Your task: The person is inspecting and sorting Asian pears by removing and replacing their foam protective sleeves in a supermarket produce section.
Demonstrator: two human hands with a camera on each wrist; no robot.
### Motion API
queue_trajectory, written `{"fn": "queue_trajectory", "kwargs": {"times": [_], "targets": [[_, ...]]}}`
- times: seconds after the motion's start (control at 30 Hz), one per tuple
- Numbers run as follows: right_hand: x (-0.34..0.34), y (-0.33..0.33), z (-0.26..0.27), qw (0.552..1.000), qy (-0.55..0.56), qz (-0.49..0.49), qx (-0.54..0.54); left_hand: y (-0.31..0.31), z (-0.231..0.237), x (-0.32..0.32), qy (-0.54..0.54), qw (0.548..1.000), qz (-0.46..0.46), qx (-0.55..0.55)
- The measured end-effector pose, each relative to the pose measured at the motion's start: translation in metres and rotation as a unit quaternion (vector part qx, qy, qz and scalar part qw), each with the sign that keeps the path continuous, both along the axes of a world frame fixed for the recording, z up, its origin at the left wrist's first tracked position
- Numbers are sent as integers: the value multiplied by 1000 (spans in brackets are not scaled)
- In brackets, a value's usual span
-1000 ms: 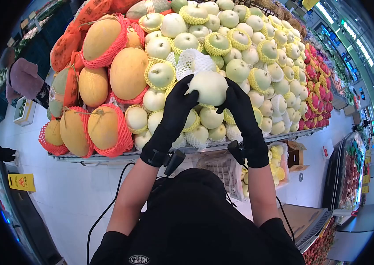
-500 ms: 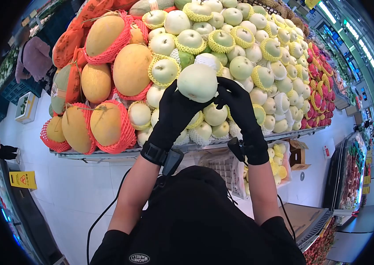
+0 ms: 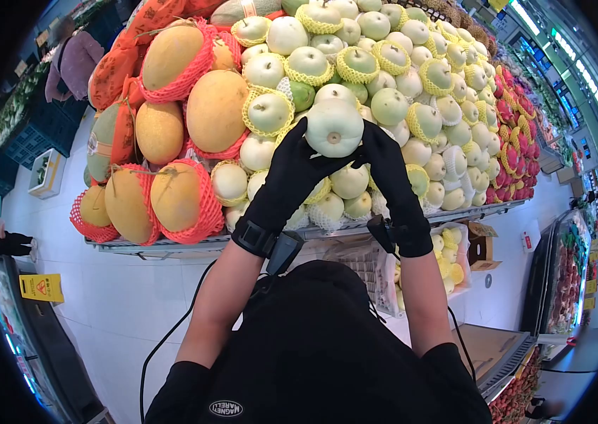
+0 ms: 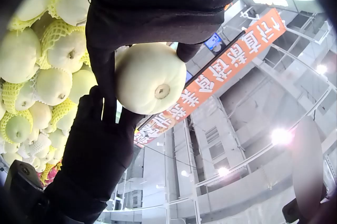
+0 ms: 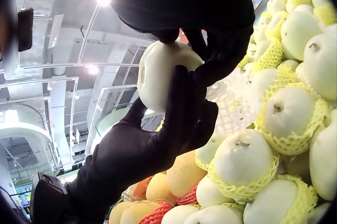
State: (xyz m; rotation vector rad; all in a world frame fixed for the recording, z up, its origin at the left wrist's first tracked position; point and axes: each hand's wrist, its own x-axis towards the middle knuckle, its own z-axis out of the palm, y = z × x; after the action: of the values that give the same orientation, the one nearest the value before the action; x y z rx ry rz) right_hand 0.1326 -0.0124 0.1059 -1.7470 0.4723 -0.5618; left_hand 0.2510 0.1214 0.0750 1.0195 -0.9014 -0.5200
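Note:
A pale green-white melon [image 3: 335,128] is held up over the front of the melon pile, a round brown scar on its skin turned toward the head camera. My left hand [image 3: 299,157], in a black glove, grips it from the left and below; the right wrist view shows its fingers [image 5: 181,97] wrapped along the skin. From the other side my right hand [image 3: 381,157], also gloved, holds the melon with curled fingers. In the left wrist view the melon [image 4: 150,79] sits between thumb and fingers. White foam netting [image 5: 237,103] lies close behind the hands.
Similar melons [image 3: 389,106], many in yellow foam nets, are heaped around. Orange-yellow melons [image 3: 217,109] in red nets lie left, dragon fruit [image 3: 514,141] right. A crate of pale fruit [image 3: 454,254] stands below the stand. Another person [image 3: 76,63] is at far left.
Between my hands the melon has turned, bringing its round scar to face the head camera. The white netting seen beyond it earlier is now hidden in the head view.

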Motion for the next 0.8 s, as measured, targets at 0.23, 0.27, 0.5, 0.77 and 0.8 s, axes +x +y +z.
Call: {"fn": "queue_trajectory", "kwargs": {"times": [0.23, 0.27, 0.5, 0.77, 0.8], "targets": [[-1, 9, 14, 997, -42, 26, 52, 1, 1, 2, -207, 970, 120, 36], [-1, 5, 9, 997, -40, 43, 57, 2, 1, 2, -196, 974, 112, 37], [-3, 6, 8, 997, -57, 50, -17, -4, -8, 10, 167, 977, -115, -61], [4, 28, 15, 969, -111, -101, -195, -4, 5, 5, 309, 947, -89, 5], [5, 29, 14, 952, -85, -125, -265, -7, 2, 5, 316, 943, -107, -2]]}}
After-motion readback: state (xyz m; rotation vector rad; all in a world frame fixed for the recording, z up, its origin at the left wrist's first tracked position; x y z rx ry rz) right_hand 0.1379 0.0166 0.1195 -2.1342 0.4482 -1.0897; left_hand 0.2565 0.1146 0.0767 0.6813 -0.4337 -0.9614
